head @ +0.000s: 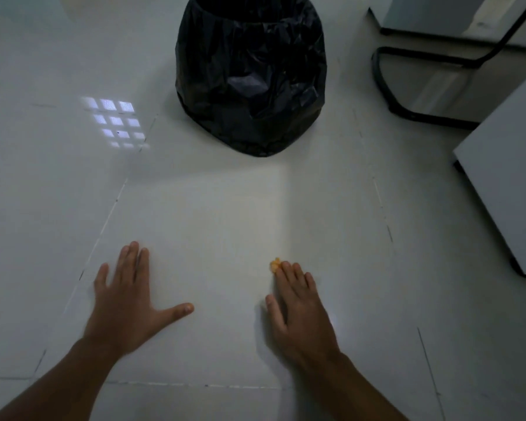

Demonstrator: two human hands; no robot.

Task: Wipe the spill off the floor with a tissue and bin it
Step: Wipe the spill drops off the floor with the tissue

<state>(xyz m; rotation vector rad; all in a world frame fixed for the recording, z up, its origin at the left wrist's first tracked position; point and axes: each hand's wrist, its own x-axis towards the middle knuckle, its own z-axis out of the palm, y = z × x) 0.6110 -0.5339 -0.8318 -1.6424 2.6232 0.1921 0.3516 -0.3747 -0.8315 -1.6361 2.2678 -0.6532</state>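
Note:
My right hand (298, 311) lies flat on the white tiled floor with its fingers together. A small orange-stained wad of tissue (274, 264) peeks out from under its fingertips, pressed to the floor. I cannot tell how much of the tissue is hidden under the hand. My left hand (128, 302) rests flat on the floor to the left, fingers spread, with nothing in it. The bin (251, 71), lined with a black plastic bag, stands on the floor straight ahead beyond both hands. No liquid shows on the tile between my hands.
A black tubular chair base (386, 83) sits on the floor at the upper right. White furniture (504, 177) with a small foot juts in from the right edge. A window reflection (116, 123) shines on the tiles at the left.

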